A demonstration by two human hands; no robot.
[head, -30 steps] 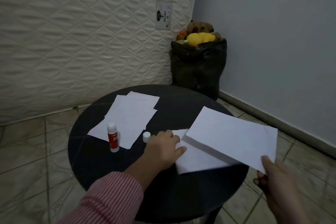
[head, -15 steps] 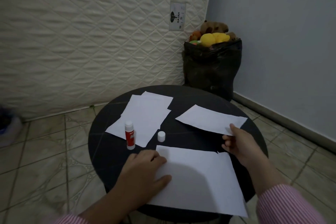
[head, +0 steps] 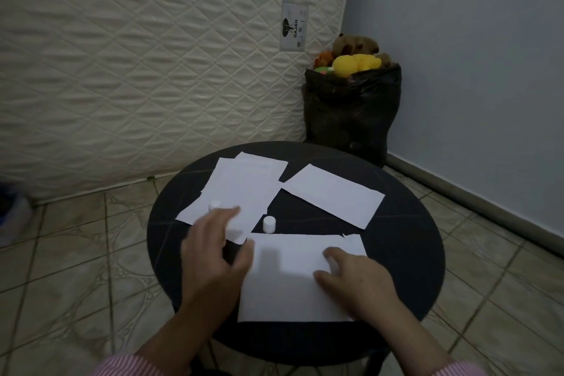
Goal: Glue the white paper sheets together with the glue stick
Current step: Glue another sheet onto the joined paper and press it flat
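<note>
A round black table (head: 412,241) carries the white paper. The nearest sheet (head: 287,281) lies flat at the front, and my right hand (head: 354,281) rests on its right part with fingers pressing down. A second sheet (head: 332,197) lies apart at the back right. A stack of sheets (head: 244,186) sits at the back left. The glue stick (head: 214,204) stands on that stack with only its white top showing; my left hand (head: 213,250), blurred and with fingers spread, is in front of its body. The white cap (head: 269,224) stands by itself between the stack and the near sheet.
A black bag (head: 351,113) full of soft toys stands in the corner behind the table. A quilted mattress (head: 152,70) leans against the back wall. Tiled floor (head: 76,253) surrounds the table, with a blue-white object (head: 12,214) at far left.
My right hand let go of the far right sheet and came down onto the near sheet. My left hand lifted off the near sheet and moved up-left to the glue stick.
</note>
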